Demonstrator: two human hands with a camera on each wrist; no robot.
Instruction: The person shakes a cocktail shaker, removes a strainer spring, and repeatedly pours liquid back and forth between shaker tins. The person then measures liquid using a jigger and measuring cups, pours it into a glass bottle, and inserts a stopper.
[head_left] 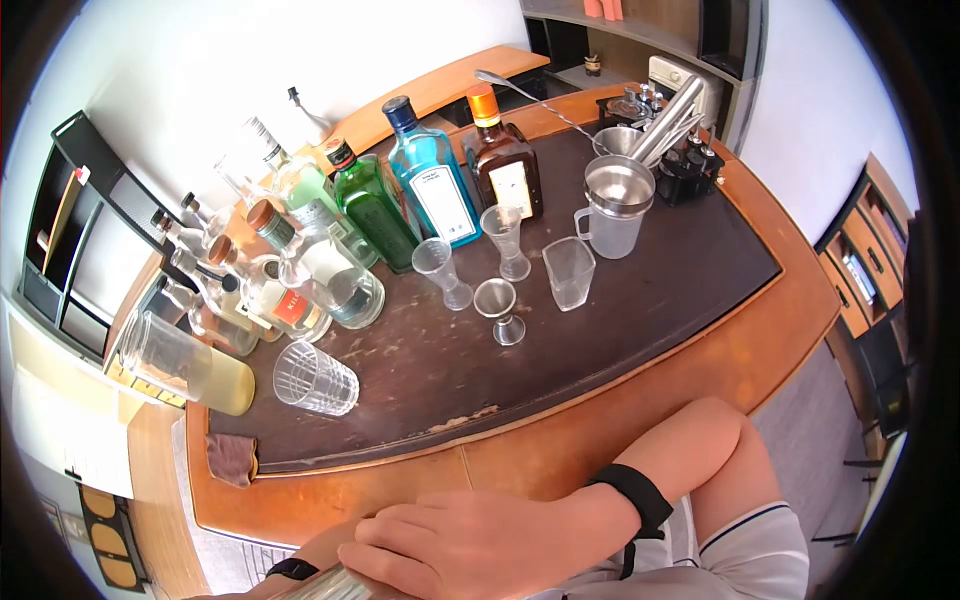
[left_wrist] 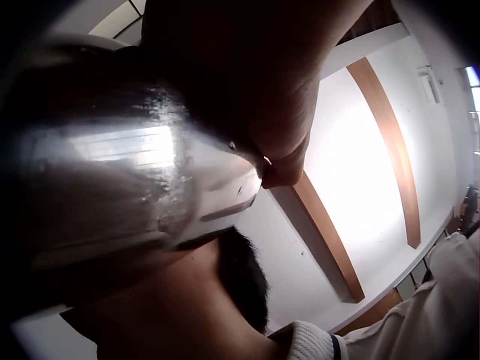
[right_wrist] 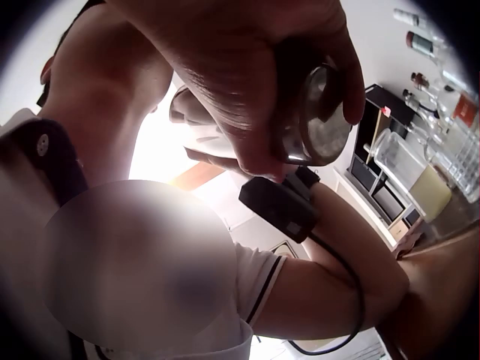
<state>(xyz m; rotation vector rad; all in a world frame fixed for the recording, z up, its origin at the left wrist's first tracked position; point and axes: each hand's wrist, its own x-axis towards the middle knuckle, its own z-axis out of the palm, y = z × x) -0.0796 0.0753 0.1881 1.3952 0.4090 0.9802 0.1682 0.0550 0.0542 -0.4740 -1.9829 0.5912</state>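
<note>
A shiny metal shaker (left_wrist: 135,172) fills the left side of the left wrist view, and the left hand (left_wrist: 247,82) grips it, its fingertips near the narrower end. In the right wrist view the right hand (right_wrist: 262,82) curls its fingers round the shaker, whose round end (right_wrist: 326,131) shows beside them. From the head view, the right hand (head_left: 460,545) lies across the shaker (head_left: 345,585) at the bottom edge, close to the body. Most of the left hand is hidden there; its dark wristband (head_left: 292,568) shows.
Several bottles, among them a green one (head_left: 375,215) and a blue one (head_left: 435,185), stand at the table's back left. Measuring cups (head_left: 495,300), a cut glass (head_left: 315,378), a pitcher of yellowish liquid (head_left: 225,382), a strainer (head_left: 620,185) and a folded cloth (head_left: 232,460) are on the table.
</note>
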